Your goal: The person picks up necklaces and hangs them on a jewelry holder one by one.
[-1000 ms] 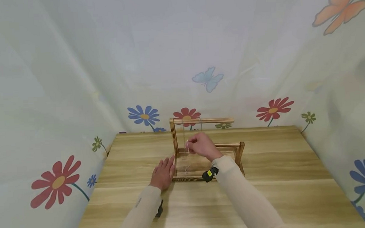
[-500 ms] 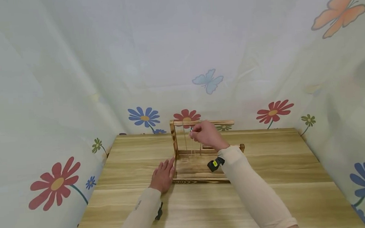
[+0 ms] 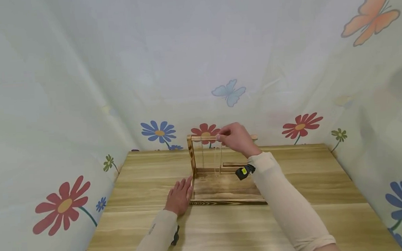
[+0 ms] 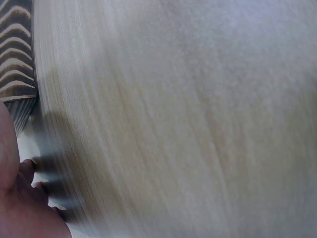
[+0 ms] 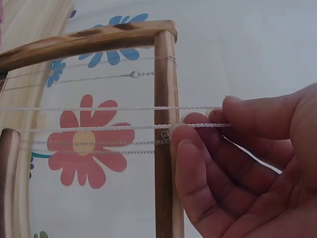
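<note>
A wooden jewelry stand [image 3: 229, 202] with a base tray and a raised bar [image 3: 205, 138] is at the table's middle. My right hand [image 3: 237, 138] is at the bar, its thumb and fingertips pinching a fine silver chain necklace [image 5: 99, 128]. Two strands of it run down from the fingers in the head view. More chains hang on the bar, one with a visible clasp [image 5: 133, 75]. My left hand [image 3: 179, 198] lies by the stand's left side, fingers extended; the left wrist view shows only part of that hand [image 4: 22, 210].
A lower wooden rod [image 3: 235, 164] crosses behind the tray, its right end hidden by the right arm. The wood-grain table [image 3: 145, 174] runs around the stand. Behind it hangs a white curtain [image 3: 170, 66] printed with flowers and butterflies.
My right hand has risen from over the tray to the bar, shifting slightly right and lifting the necklace with it. The left hand stays by the stand.
</note>
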{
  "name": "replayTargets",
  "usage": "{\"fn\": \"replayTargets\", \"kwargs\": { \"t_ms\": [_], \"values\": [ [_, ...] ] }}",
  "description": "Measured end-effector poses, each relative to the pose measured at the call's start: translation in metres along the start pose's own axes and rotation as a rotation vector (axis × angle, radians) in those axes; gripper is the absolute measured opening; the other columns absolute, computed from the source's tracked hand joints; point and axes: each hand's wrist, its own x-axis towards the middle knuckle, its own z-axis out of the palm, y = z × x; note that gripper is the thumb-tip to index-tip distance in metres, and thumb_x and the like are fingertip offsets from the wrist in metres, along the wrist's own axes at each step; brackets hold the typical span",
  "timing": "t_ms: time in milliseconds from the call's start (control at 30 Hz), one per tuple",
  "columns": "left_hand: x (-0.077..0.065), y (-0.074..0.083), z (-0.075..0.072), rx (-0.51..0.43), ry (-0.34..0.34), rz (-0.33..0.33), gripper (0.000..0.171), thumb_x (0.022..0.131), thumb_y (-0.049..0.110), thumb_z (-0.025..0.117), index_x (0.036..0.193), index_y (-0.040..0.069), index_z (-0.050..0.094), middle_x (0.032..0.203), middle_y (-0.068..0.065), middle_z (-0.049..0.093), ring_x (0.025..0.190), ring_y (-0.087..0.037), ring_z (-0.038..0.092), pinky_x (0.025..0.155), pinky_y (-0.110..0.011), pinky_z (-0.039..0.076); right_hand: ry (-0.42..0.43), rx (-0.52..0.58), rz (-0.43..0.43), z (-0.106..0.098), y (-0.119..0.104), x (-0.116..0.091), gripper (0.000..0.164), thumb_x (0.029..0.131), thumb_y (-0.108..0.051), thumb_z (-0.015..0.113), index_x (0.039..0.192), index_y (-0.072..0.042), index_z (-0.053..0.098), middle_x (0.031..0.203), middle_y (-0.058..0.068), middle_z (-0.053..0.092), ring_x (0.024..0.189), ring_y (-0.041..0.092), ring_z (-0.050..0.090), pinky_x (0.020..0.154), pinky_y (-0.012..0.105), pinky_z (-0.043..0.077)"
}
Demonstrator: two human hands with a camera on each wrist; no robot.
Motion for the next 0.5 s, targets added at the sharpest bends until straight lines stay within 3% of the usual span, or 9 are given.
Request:
{"fn": "replayTargets", "kwargs": {
  "t_ms": [500],
  "values": [
    [-0.002, 0.001, 0.001, -0.012, 0.021, 0.015, 0.053, 0.114, 0.036, 0.034, 0.164, 0.021, 0.035, 0.167, -0.018, 0.040, 0.155, -0.048, 0.031, 0.122, -0.071, 0.025, 0.027, 0.010, 0.044, -0.030, 0.010, -0.003, 0.020, 0.105, -0.023, 0.063, 0.107, -0.010, 0.078, 0.097, 0.014, 0.075, 0.088, 0.031, 0.069, 0.075, 0.039, 0.058]
  ]
}}
